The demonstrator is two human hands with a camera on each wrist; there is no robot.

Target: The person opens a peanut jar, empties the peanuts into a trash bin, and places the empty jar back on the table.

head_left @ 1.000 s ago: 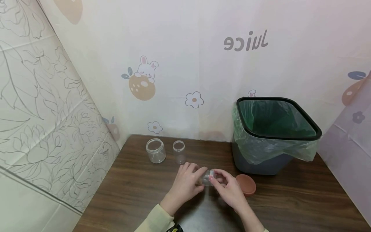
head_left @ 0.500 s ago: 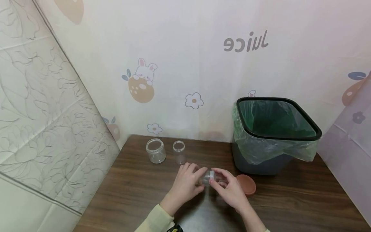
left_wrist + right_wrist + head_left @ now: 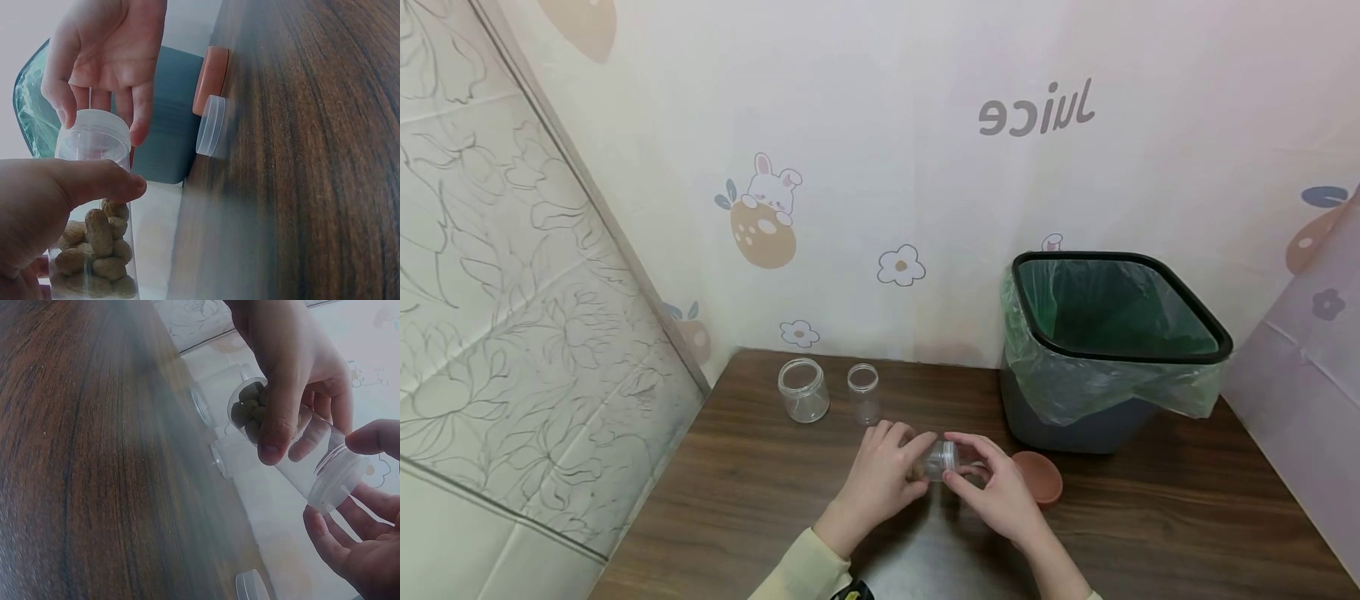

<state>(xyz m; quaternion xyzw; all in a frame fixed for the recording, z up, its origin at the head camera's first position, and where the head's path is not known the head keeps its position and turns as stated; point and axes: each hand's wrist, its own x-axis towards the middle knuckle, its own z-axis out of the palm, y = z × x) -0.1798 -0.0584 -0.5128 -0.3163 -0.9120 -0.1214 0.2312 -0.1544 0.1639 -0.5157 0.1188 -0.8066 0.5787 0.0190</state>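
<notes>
A clear jar of peanuts (image 3: 99, 234) is held on its side by my left hand (image 3: 883, 471), its mouth end toward the right. In the left wrist view the left thumb lies across the jar above the peanuts. My right hand (image 3: 996, 492) holds the translucent lid (image 3: 337, 481) at that end between thumb and fingers. In the right wrist view its fingertips stand around the lid's rim, and the lid sits on the jar. The right hand hides part of the lid in the head view.
Two uncovered clear jars, a wide one (image 3: 805, 392) and a narrow one (image 3: 864, 396), stand at the back left. A lined trash bin (image 3: 1075, 408) is at the back right. Before it lie a reddish-brown round lid (image 3: 1039, 479) and another translucent lid (image 3: 211, 126).
The fingers of my right hand have shifted around the lid, with the thumb moving slightly lower. My left hand and the jar stay in place.
</notes>
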